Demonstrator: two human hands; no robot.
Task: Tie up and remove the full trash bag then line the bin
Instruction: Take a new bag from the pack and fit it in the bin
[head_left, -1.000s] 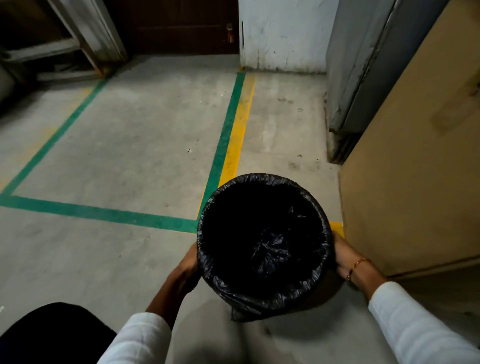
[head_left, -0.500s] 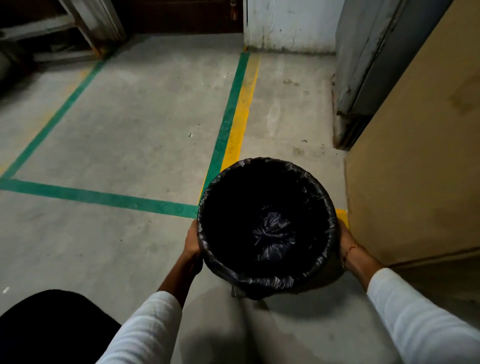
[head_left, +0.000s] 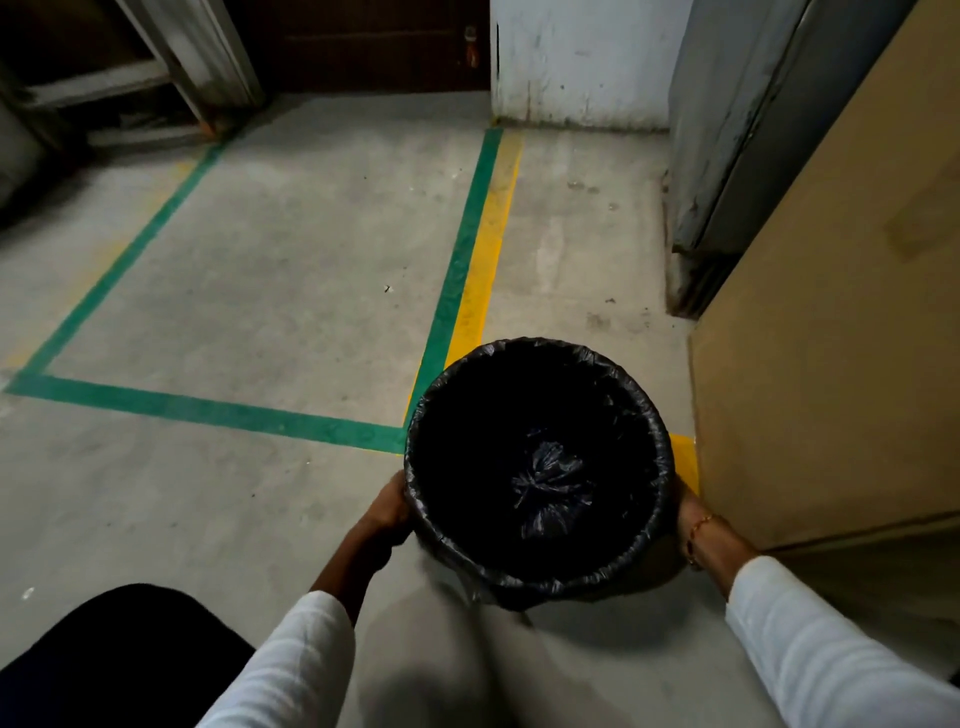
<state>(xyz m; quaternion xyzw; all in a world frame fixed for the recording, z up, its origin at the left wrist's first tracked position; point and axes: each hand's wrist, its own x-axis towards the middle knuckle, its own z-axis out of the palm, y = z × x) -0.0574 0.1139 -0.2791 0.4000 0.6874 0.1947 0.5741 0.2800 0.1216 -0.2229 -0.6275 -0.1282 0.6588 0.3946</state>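
Head view showed the bin (head_left: 537, 467) gripped from both sides, low over the concrete floor (head_left: 270, 270) where the green line (head_left: 208, 408) met the yellow line (head_left: 485, 249). Whether its base touched the floor could not be told. A black liner (head_left: 530, 349) was folded over the rim all round, with a bunched knot of plastic (head_left: 550, 486) at the bottom, so lining looked done. Left hand (head_left: 387, 512) pressed flat-curled against the bin's left wall; right hand (head_left: 685, 512) was mostly hidden behind the right wall, presumably clamping too, though its fingers could not be seen. The two-sided hold likely kept the light bin level and the liner from slipping while positioning. A brown cardboard-like panel (head_left: 831, 338) stood just beside the bin's right; the spot seemed chosen against it. No tied full bag was visible.
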